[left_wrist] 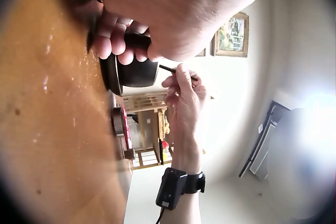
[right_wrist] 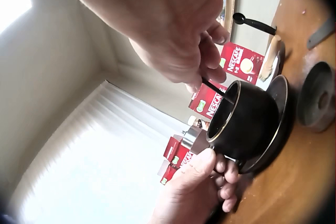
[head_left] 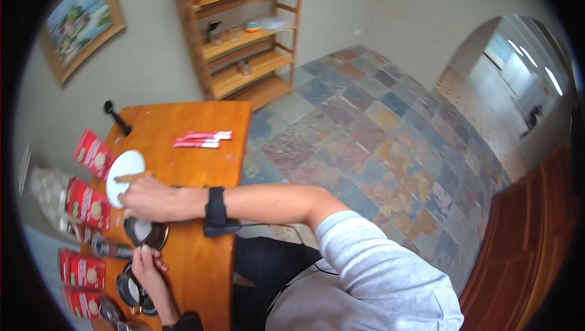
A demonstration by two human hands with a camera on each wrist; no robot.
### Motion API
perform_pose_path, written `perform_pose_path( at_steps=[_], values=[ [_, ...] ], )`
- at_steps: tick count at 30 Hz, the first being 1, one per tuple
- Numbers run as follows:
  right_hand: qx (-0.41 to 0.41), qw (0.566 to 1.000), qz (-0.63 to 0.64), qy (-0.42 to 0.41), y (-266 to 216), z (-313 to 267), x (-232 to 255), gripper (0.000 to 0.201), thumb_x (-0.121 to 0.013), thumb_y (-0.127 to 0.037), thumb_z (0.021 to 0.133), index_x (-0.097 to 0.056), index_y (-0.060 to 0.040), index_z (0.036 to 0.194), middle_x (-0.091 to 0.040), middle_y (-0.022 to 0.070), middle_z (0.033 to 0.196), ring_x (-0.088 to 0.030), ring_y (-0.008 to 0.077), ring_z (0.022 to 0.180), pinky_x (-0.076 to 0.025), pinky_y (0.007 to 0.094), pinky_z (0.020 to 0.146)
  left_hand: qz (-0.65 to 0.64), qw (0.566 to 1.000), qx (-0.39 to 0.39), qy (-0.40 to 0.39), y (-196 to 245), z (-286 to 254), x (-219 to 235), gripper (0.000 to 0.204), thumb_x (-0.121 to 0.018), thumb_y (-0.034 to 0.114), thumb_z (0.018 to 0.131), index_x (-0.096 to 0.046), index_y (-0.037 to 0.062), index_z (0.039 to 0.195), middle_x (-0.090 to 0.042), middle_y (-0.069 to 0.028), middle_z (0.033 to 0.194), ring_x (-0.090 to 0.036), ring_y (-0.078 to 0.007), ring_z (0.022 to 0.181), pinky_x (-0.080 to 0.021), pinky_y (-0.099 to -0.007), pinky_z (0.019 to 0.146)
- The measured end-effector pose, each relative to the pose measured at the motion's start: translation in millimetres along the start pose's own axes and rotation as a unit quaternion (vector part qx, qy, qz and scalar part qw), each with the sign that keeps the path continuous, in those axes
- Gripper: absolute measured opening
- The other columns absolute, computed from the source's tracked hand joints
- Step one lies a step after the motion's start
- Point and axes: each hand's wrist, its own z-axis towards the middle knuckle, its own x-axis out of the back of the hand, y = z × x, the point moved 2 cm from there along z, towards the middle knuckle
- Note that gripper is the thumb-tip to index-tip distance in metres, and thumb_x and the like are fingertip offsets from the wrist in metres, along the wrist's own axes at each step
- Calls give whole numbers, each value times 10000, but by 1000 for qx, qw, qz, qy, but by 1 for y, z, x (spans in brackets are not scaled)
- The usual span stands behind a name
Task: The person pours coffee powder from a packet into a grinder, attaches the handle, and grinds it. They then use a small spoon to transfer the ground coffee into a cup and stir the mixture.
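Note:
A black cup (right_wrist: 249,121) with a thin gold rim stands on a black saucer (right_wrist: 286,106) on the wooden table. My left hand (right_wrist: 197,182) grips the cup low at its near side, thumb uppermost by the rim and fingers curled beneath. Above it, my right hand (right_wrist: 178,40) pinches a thin black stick (right_wrist: 218,89) that slants down into the cup; its lower end is hidden inside. From the head view the cup's contents look pale. Beside my right hand lies a white plate (head_left: 130,161) carrying a light brown piece of food.
Red Nescafe boxes (head_left: 91,204) line the table's wall side. A second dark cup (head_left: 128,288) stands near my left forearm. Red sachets (head_left: 204,139) lie toward the far end, and a black scoop (head_left: 117,119) is behind the plate. A wooden shelf (head_left: 253,60) stands beyond the table.

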Motion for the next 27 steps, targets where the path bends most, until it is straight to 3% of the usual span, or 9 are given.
perform_pose_path(
  at_steps=[2, 4, 6, 8, 11, 18, 22, 23, 27],
  values=[
    [37, 997, -27, -59, 13, 4, -17, 335, -804, -318, 839, -708, 3, 854, -753, 203, 867, -645, 412, 1268, -614, 481, 863, 12, 1000, 9, -15, 14, -4, -5, 272, -569, 280, 1088, -607, 67, 925, -586, 2, 780, -479, -47, 591, -397, -210, 476],
    [121, 987, -67, -82, 16, 8, -15, 314, -760, -324, 893, -715, -13, 901, -764, 192, 947, -641, 395, 1285, -617, 456, 881, 48, 999, 8, -7, 18, -4, -4, 302, -583, 298, 1069, -621, 60, 887, -555, 11, 692, -486, -64, 537, -397, -224, 484],
    [135, 982, -79, -105, 20, 10, -12, 311, -727, -326, 934, -684, -19, 908, -736, 181, 860, -744, 372, 976, -613, 460, 768, 76, 997, 12, 0, 21, -4, -4, 272, -587, 259, 1065, -629, 52, 894, -547, 15, 683, -484, -62, 529, -399, -222, 478],
    [93, 981, -64, -156, 20, 15, -3, 304, -717, -313, 956, -667, -16, 917, -708, 185, 822, -721, 396, 803, -582, 488, 703, 93, 996, 4, 10, 25, -6, -5, 264, -595, 233, 1054, -632, 41, 875, -521, 11, 656, -514, -84, 532, -419, -252, 502],
    [19, 976, 14, -216, 14, 14, 11, 278, -705, -293, 984, -670, -22, 933, -681, 185, 781, -684, 417, 739, -533, 497, 651, 79, 996, -13, 27, 28, -9, -7, 225, -657, 172, 1037, -624, -31, 944, -528, -33, 925, -572, -82, 644, -486, -254, 516],
    [-256, 935, 112, -219, 13, 0, 1, 293, -727, -279, 971, -708, 7, 911, -658, 162, 660, -683, 365, 654, -529, 437, 636, 55, 997, 5, 51, 32, -8, -11, 241, -655, 144, 1027, -613, -59, 905, -497, -66, 955, -590, -110, 629, -501, -264, 511],
    [-316, 914, 187, -174, 15, -4, -13, 322, -729, -292, 988, -708, 11, 879, -658, 98, 604, -637, 189, 542, -488, 355, 567, 68, 996, 12, 47, 32, -8, -9, 273, -658, 177, 1030, -634, -61, 899, -516, -83, 943, -603, -140, 624, -506, -288, 538],
    [-331, 903, 223, -158, 22, -8, -20, 321, -728, -278, 997, -698, 15, 868, -647, 41, 593, -576, 86, 535, -434, 296, 529, 70, 997, 10, 44, 32, -8, -8, 251, -658, 176, 1034, -622, -46, 923, -533, -64, 924, -610, -118, 649, -519, -267, 547],
    [-384, 863, 309, -111, 34, -11, -28, 273, -736, -229, 1005, -660, -14, 855, -606, -27, 586, -463, 21, 527, -343, 236, 505, 43, 996, 62, 45, 36, -11, -6, 225, -688, 186, 1034, -566, -3, 1047, -635, -40, 799, -634, -88, 678, -542, -247, 571]
  ],
)
